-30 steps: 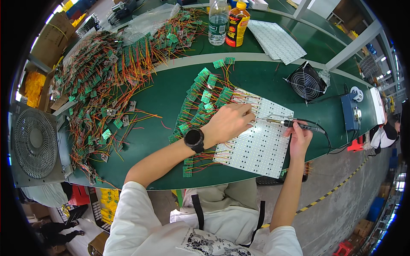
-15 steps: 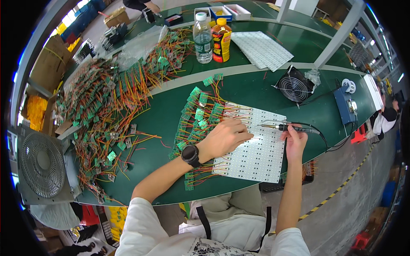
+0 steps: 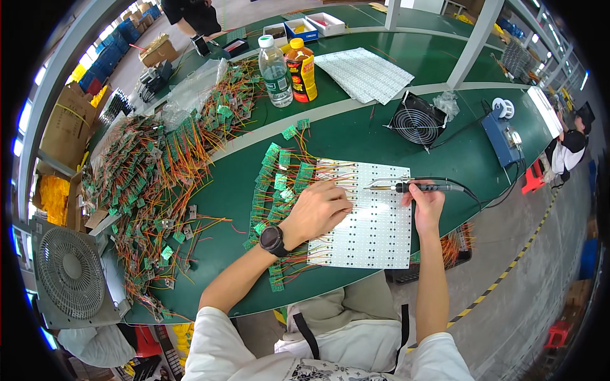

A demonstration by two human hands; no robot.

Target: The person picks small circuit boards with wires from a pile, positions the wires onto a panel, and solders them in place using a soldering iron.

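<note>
A white perforated panel of circuit board (image 3: 375,235) lies on the green table in front of me, with red and yellow wires along its left side. My left hand (image 3: 319,208) rests over that side, fingers curled and pressed together by the wires; what they pinch is too small to make out. Small green circuit boards (image 3: 274,181), joined to the wires, lie beside and beyond this hand. My right hand (image 3: 427,206) is closed round a soldering iron (image 3: 410,187), its tip pointing left just over the panel, a short way from my left fingertips.
A big heap of wired boards (image 3: 136,165) covers the table's left part, near a grey fan (image 3: 71,273). Two bottles (image 3: 275,73) stand at the back. A black fan (image 3: 416,122) and a blue soldering station (image 3: 502,140) are to the right, the iron's cable (image 3: 473,195) trailing there.
The whole scene has shifted left in the picture as the view moved. Both hands keep nearly the same places over the panel, and the soldering iron is still in my right hand.
</note>
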